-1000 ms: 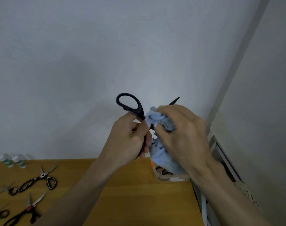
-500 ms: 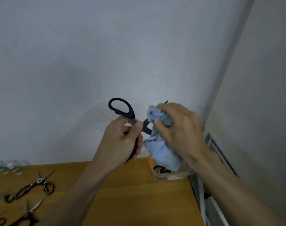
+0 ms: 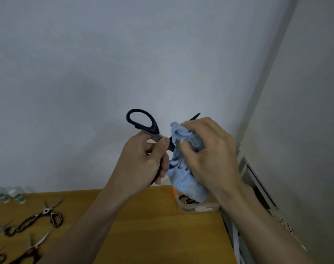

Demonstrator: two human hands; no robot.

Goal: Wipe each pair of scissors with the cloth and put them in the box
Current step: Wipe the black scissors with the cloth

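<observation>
My left hand [image 3: 143,161] grips a pair of black scissors [image 3: 143,124] by the lower handle, raised in front of the wall. One black loop stands free above my thumb. My right hand [image 3: 210,151] holds a light blue cloth [image 3: 187,180] bunched round the blades, and only the dark blade tip [image 3: 195,116] sticks out past my fingers. Below the cloth, a clear plastic box [image 3: 198,207] sits at the table's far right corner with dark scissor handles inside.
Several more scissors [image 3: 39,218] lie on the wooden table [image 3: 152,225] at the left, one with red handles [image 3: 29,252]. Small white and green bottles [image 3: 9,196] stand at the back left. A wall corner and white cables [image 3: 236,242] lie right of the table.
My hands and the scissors shifted slightly while my right hand rubbed the cloth along the blades; the blade tip was mostly hidden half a second ago and shows again now.
</observation>
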